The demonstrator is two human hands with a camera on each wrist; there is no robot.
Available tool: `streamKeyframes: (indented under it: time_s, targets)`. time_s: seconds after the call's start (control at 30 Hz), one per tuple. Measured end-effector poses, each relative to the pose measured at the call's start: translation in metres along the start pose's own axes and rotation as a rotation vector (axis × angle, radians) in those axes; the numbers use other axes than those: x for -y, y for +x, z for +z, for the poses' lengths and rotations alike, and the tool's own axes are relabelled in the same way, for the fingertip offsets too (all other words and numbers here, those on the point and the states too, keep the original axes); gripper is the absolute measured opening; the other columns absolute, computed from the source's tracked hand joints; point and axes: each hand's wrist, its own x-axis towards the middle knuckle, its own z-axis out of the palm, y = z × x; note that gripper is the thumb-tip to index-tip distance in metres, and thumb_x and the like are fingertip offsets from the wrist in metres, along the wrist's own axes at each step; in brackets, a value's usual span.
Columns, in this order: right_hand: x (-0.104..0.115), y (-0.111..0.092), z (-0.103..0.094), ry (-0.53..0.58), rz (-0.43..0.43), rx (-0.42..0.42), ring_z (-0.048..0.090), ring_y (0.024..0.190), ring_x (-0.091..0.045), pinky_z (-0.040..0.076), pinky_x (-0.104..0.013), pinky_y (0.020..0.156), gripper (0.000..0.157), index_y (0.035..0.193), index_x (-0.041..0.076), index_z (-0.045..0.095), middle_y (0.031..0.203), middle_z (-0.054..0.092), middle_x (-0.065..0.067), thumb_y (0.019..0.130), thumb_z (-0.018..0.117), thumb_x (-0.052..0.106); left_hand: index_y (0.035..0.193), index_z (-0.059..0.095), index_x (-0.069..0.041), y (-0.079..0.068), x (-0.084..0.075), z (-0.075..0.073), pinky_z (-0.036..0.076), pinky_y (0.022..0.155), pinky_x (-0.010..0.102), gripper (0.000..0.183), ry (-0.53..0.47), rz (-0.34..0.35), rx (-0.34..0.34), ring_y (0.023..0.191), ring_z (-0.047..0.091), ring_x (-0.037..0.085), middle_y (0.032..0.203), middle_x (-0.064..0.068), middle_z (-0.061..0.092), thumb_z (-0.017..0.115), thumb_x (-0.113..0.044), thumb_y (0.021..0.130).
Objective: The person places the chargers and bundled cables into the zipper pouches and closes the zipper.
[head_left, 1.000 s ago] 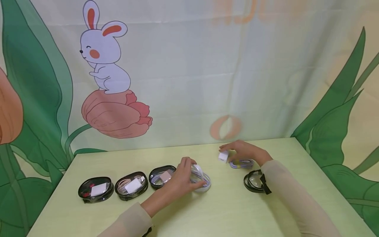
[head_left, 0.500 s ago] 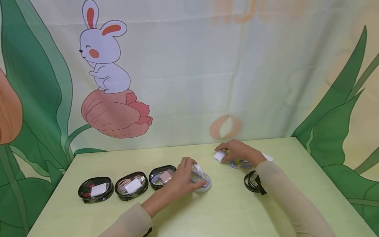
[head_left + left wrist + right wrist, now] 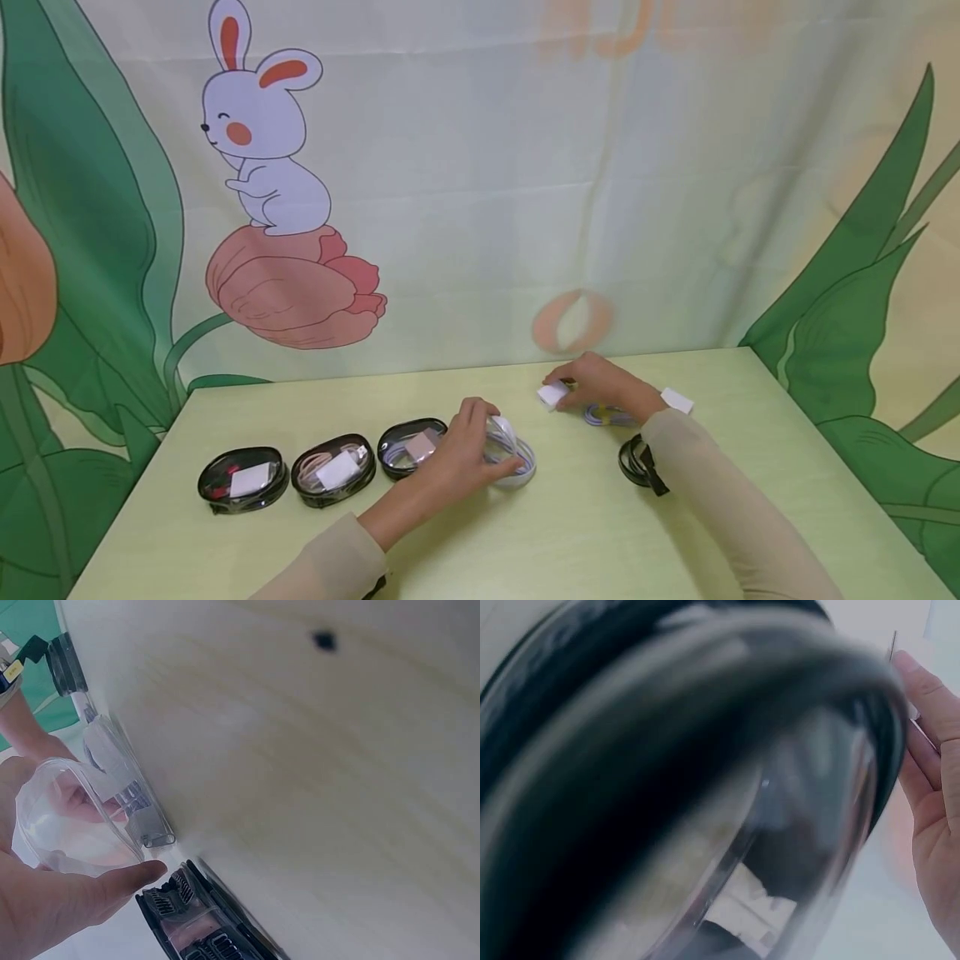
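My left hand [image 3: 468, 450] holds up the clear lid [image 3: 71, 825] of a small transparent case, thumb on its near side. Coiled pale lilac cable [image 3: 525, 457] shows in that case on the table. To its right, near the back edge, my right hand [image 3: 600, 385] pinches a white charging plug [image 3: 552, 395] between thumb and fingertips. Behind that wrist lies a lilac cable coil with a yellow tie [image 3: 603, 415]. The right wrist view is mostly filled by a blurred, black-rimmed case [image 3: 780, 772], with the right hand's fingers at the edge.
Three black-rimmed clear cases stand in a row at left: one with a red item [image 3: 243, 481], one with a pinkish cable [image 3: 333, 471], one with a pink block [image 3: 411, 447]. Another white block [image 3: 677, 401] and a black case [image 3: 636, 463] lie by the right sleeve. A printed curtain hangs behind.
My right hand has moved a little left with the white charging plug, and the other white block now shows behind its wrist. The left hand keeps still.
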Motion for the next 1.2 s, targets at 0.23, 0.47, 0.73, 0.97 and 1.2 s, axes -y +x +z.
streamKeyframes:
  time_s: [0.23, 0.47, 0.73, 0.97, 1.2]
  targets:
    - [0.002, 0.003, 0.0, 0.015, 0.061, -0.02, 0.069, 0.101, -0.014, 0.055, -0.034, 0.087, 0.041, 0.12, 0.015, 0.077, 0.112, 0.076, 0.002, 0.082, 0.085, 0.029, 0.13, 0.044, -0.003, 0.0, 0.001, 0.001, 0.048, 0.098, 0.045, 0.069, 0.018, 0.029, -0.015, 0.11, 0.051, 0.028, 0.13, 0.016, 0.043, 0.082, -0.039, 0.086]
    - [0.005, 0.001, -0.002, 0.078, 0.079, -0.071, 0.071, 0.102, -0.016, 0.056, -0.033, 0.086, 0.041, 0.115, 0.014, 0.079, 0.109, 0.077, 0.001, 0.079, 0.086, 0.03, 0.13, 0.044, -0.003, 0.0, 0.0, 0.001, 0.048, 0.097, 0.046, 0.069, 0.017, 0.03, -0.016, 0.108, 0.051, 0.028, 0.13, 0.016, 0.043, 0.082, -0.04, 0.086]
    - [0.008, 0.004, -0.003, 0.137, 0.065, -0.123, 0.07, 0.087, -0.008, 0.056, -0.026, 0.076, 0.037, 0.111, 0.012, 0.08, 0.1, 0.078, 0.0, 0.078, 0.088, 0.027, 0.129, 0.044, -0.002, -0.001, -0.001, 0.0, 0.048, 0.096, 0.046, 0.068, 0.013, 0.02, -0.009, 0.108, 0.05, 0.028, 0.129, 0.016, 0.043, 0.082, -0.038, 0.086]
    - [0.015, 0.005, -0.006, 0.204, 0.071, -0.133, 0.071, 0.083, -0.006, 0.055, -0.022, 0.072, 0.037, 0.108, 0.011, 0.081, 0.097, 0.078, 0.0, 0.075, 0.089, 0.025, 0.13, 0.044, -0.003, 0.0, -0.001, 0.001, 0.048, 0.096, 0.045, 0.069, 0.015, 0.006, -0.004, 0.11, 0.05, 0.029, 0.131, 0.015, 0.042, 0.082, -0.039, 0.086]
    - [0.022, 0.003, -0.005, 0.234, 0.041, -0.124, 0.073, 0.089, -0.01, 0.057, -0.023, 0.075, 0.036, 0.109, 0.011, 0.081, 0.1, 0.078, 0.0, 0.077, 0.089, 0.025, 0.13, 0.044, -0.002, 0.0, -0.001, 0.001, 0.048, 0.097, 0.046, 0.069, 0.013, 0.011, -0.007, 0.111, 0.051, 0.03, 0.131, 0.016, 0.042, 0.082, -0.039, 0.086]
